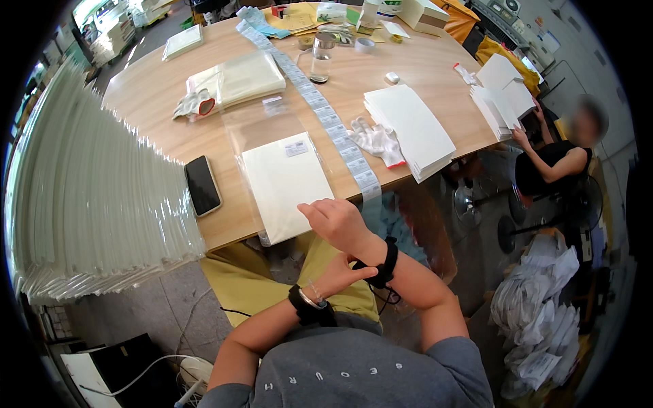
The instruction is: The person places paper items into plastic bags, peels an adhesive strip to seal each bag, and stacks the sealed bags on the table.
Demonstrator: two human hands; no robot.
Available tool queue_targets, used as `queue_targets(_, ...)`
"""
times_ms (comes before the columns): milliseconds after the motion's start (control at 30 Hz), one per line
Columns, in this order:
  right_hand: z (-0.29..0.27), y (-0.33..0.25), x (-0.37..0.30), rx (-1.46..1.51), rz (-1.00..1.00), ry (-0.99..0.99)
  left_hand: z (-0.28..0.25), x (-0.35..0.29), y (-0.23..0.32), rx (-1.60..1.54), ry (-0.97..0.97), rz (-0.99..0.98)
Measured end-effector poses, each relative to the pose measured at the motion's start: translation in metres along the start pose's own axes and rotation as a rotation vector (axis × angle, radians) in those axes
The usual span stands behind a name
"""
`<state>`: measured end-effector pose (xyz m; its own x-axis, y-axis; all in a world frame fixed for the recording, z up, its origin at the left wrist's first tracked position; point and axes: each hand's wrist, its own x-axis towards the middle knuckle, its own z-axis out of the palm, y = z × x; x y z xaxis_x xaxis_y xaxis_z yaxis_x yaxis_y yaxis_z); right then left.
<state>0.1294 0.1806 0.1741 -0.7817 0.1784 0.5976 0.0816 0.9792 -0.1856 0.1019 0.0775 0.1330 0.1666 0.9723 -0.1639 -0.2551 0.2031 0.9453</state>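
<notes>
Desk [160,126], wood-topped: your work surface.
Tall stack of clear-wrapped packets [102,194], at your left: by its look, finished work.
Stack of white boards [416,132], right side of the desk: seemingly unwrapped, so probably still left for you.
White board [282,187], one, before you at the desk's front edge: lies in or on a clear sleeve, which cannot be told; label on, so likely part-done, with closing and stacking left.
Strip of labels [330,126], running right of the board, its end past the edge: stock remains.
Your right hand [340,224], near the board's front corner: grip loosely curled; whether it holds anything, cannot tell.
Your left hand [332,275], at the right wrist's black band [390,262]: grip narrow, fingertips partly hidden, hold uncertain.
Label [296,148], on the board's upper part.
</notes>
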Motion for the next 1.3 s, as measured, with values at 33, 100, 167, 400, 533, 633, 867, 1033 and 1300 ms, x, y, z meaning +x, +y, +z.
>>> queue_targets(33,0.001,0.002,-0.003,-0.001,-0.005,-0.031,0.001,0.001,-0.003,-0.006,-0.018,-0.052)
queue_targets(100,0.001,0.004,-0.009,-0.003,-0.008,-0.09,0.004,0.001,-0.011,0.027,-0.001,-0.037)
queue_targets(167,-0.001,-0.013,-0.01,0.756,0.573,-0.147,0.011,0.0,-0.019,0.1,0.066,0.108)
queue_targets(400,0.002,0.006,-0.03,0.918,0.797,-0.122,-0.006,-0.005,-0.016,0.27,0.184,0.205)
queue_targets(533,0.013,0.051,-0.078,0.703,0.922,-0.079,-0.072,-0.036,-0.023,0.404,0.555,0.133)
queue_targets(633,0.043,0.095,-0.12,0.527,1.048,-0.145,-0.134,-0.06,-0.049,0.514,0.912,0.105)
queue_targets(867,0.096,0.098,-0.122,0.961,1.076,-0.095,-0.154,-0.052,-0.069,-0.294,0.75,-0.237)
queue_targets(1033,0.05,0.062,-0.087,1.195,0.965,-0.225,-0.134,-0.065,0.011,0.155,0.713,0.057)
queue_targets(1300,-0.058,-0.003,0.065,1.188,0.501,0.021,-0.052,-0.189,0.243,0.93,0.716,0.489)
